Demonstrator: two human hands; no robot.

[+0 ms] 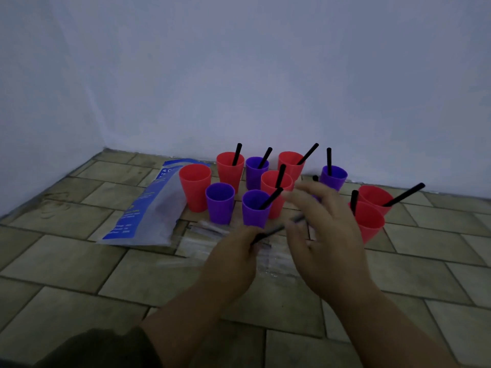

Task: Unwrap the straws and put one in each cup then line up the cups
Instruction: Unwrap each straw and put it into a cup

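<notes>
Closest in, a dark sleeve [106, 349] covers the left forearm. Ahead of it the left hand [233, 258] pinches the near end of a thin black plastic straw [268, 232], which slants away toward one o'clock. The right hand [324, 243] sits at the straw's far end, fingers spread but smeared by motion blur, so I cannot tell whether it grips the straw, a wrapper or nothing.

Crumpled clear plastic wrappers [204, 227] lie on the tiled floor [79, 261] beneath and beside both hands. At ten o'clock from the left hand a blue-and-white plastic straw bag [138, 213] lies flat.

At twelve o'clock stands a loose cluster of red and purple plastic cups, most already holding a black straw. Two look empty: a red plastic cup [195, 185] and a shorter purple plastic cup [220, 201], both at eleven o'clock from the left hand.

The step in hand seems to be freeing this straw and seating it. To do it well, check first that no film clings to the far end. Then carry the straw high over the near purple cup so as not to knock the leaning straws. Lower it upright into one empty cup and let it settle against the rim before letting go.
</notes>
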